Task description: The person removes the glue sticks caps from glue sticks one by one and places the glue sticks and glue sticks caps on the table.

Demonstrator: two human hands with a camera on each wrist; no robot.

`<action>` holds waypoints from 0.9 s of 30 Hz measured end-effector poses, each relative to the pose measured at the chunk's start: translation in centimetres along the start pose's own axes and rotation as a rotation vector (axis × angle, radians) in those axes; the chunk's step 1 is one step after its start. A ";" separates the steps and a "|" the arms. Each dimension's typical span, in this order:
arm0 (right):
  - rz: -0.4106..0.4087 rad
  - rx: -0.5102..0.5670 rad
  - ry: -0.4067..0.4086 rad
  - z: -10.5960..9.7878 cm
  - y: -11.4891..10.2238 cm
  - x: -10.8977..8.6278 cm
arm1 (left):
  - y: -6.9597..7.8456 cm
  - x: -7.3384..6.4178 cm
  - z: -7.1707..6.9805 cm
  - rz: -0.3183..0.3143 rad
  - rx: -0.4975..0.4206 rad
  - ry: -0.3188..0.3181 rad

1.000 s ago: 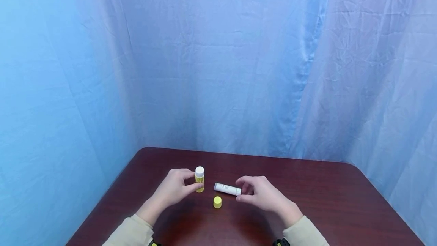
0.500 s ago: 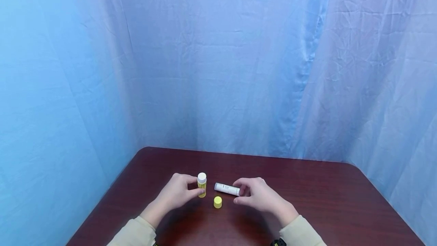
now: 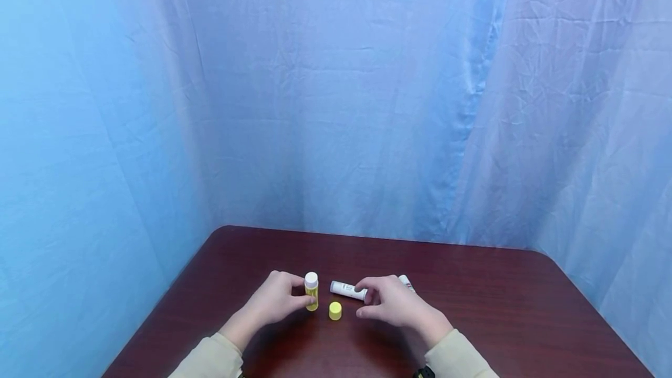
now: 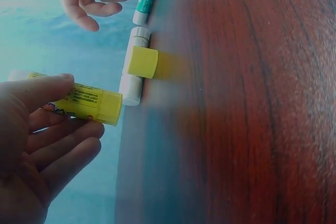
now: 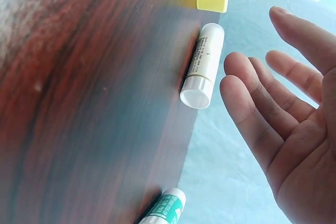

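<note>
My left hand [image 3: 277, 298] pinches a yellow glue stick [image 4: 84, 100] between thumb and fingers. In the head view it is upright, white end on top. Just right of it a yellow cap [image 3: 335, 311] stands on the table. A white glue stick [image 3: 349, 290] lies behind the cap. My right hand [image 3: 397, 303] hovers by the white stick's right end, its fingers loosely bent and holding nothing. The right wrist view shows a gap between those fingers and the white glue stick [image 5: 203, 66]. Whether the yellow stick's lower end touches the table I cannot tell.
A green-and-white glue stick [image 4: 146, 1] lies beyond my right hand, partly hidden by it in the head view. The dark red wooden table [image 3: 472, 284] has pale blue curtains [image 3: 336, 104] behind it and at both sides.
My left hand has brought the yellow glue stick nearer and slightly right, towards the cap. My right hand has shifted a little left, and the green-and-white glue stick now shows behind it.
</note>
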State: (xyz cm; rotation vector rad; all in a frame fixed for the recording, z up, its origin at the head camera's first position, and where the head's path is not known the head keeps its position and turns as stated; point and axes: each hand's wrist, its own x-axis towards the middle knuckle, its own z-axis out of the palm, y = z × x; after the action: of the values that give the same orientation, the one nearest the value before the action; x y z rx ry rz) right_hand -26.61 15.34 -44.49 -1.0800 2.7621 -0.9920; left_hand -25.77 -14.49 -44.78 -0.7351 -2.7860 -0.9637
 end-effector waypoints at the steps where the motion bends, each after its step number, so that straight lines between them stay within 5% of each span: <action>1: -0.004 0.003 0.000 0.1 0.0 0.0 | 0.0 0.0 0.1 -0.012 -0.008 -0.015; 7: 0.003 -0.008 -0.003 0.3 0.0 0.1 | -0.4 0.1 0.7 -0.056 -0.030 -0.072; 27: 0.023 -0.019 -0.026 0.2 -0.3 0.2 | -0.5 0.4 1.3 -0.080 -0.045 -0.092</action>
State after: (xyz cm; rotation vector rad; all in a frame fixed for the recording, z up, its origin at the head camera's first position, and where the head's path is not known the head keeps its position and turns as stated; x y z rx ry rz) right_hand -26.54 14.94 -44.42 -1.0538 2.7620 -0.9445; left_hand -26.25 -13.90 -46.04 -0.6953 -2.9025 -1.0356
